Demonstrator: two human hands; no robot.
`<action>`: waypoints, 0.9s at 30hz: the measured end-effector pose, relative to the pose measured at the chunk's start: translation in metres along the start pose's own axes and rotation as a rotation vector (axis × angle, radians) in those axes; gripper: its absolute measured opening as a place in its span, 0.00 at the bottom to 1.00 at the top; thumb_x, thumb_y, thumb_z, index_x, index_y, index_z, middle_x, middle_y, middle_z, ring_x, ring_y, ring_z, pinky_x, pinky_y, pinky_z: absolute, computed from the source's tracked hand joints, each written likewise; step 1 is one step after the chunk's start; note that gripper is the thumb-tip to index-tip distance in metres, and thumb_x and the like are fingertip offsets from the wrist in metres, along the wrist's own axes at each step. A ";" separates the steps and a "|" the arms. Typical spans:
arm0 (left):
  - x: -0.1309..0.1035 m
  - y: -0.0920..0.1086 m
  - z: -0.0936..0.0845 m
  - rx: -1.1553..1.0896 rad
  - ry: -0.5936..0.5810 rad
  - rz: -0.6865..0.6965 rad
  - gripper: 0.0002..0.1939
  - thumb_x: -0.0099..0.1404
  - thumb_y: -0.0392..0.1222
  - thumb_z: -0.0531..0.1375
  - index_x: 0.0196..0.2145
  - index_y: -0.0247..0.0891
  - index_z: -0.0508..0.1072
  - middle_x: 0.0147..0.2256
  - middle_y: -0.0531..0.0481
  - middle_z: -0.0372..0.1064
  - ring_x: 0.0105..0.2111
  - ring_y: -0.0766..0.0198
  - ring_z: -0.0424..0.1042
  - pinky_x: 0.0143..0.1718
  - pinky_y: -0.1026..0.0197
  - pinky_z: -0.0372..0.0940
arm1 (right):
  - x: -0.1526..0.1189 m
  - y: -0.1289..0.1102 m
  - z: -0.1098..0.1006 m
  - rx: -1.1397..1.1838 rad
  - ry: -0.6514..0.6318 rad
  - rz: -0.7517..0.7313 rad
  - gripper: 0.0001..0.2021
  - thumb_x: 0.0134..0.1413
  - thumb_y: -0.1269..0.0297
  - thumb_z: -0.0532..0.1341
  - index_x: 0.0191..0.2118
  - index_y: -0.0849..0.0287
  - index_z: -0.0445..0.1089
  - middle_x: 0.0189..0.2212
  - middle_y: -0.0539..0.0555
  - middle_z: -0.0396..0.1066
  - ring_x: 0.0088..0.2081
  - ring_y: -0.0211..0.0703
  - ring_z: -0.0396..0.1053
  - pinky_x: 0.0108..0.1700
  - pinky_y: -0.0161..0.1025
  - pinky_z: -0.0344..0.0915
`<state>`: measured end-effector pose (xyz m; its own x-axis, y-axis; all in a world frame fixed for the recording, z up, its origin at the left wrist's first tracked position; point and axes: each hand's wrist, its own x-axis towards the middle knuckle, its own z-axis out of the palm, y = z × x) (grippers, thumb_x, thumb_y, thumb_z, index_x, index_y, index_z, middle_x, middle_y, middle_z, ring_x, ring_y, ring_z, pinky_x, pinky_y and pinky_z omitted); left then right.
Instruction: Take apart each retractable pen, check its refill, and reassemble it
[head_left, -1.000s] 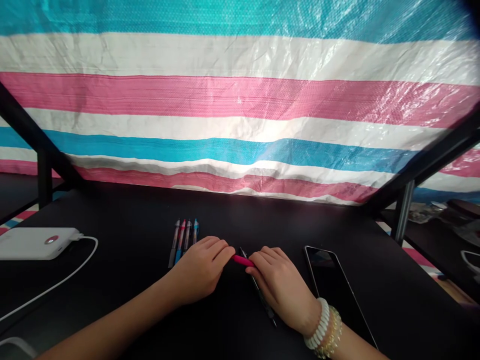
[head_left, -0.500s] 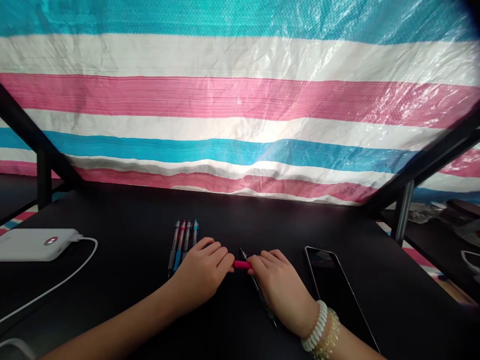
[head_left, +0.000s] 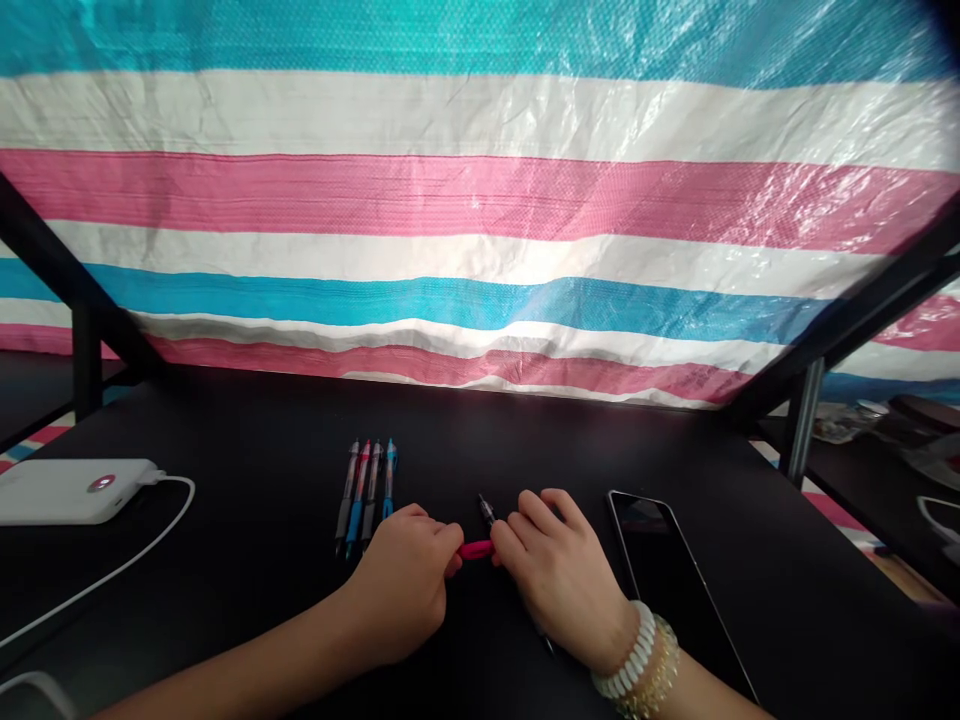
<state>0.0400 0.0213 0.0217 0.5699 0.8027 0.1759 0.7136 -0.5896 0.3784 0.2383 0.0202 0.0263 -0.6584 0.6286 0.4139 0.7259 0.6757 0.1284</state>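
Observation:
Between my two hands is a short, slim pink pen grip (head_left: 475, 550); only its middle shows, so what lies inside my fingers is hidden. My left hand (head_left: 409, 575) is closed on the near-left end. On the other end, my right hand (head_left: 559, 570) is closed too, with thumb and index finger pinching. A dark pen (head_left: 486, 508) lies on the table, partly covered by my right hand. Beyond my left hand several pens (head_left: 360, 495) lie side by side, with grey or blue grips; one (head_left: 390, 475) is light blue.
The black table (head_left: 247, 440) carries a white power bank (head_left: 67, 490) with a white cable (head_left: 142, 550) at left. A smartphone (head_left: 675, 575) lies right of my right hand. Black metal supports (head_left: 802, 420) stand at both sides, and a striped tarp (head_left: 480, 200) hangs behind.
Both hands have come slightly nearer to me with the pink grip, which now sits lower. My left hand has rolled a little, uncovering more of the row of pens.

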 end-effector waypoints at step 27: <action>0.008 -0.010 -0.004 0.391 0.439 0.383 0.11 0.64 0.27 0.50 0.30 0.34 0.70 0.25 0.49 0.67 0.27 0.61 0.65 0.42 0.53 0.63 | 0.003 0.000 -0.020 0.622 -0.236 0.263 0.17 0.69 0.71 0.46 0.29 0.59 0.65 0.29 0.52 0.66 0.34 0.43 0.60 0.39 0.40 0.59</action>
<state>0.0358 0.0342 0.0229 0.6524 0.4453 0.6132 0.6363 -0.7614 -0.1241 0.2402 0.0145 0.0453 -0.5535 0.8201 0.1451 0.6652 0.5402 -0.5155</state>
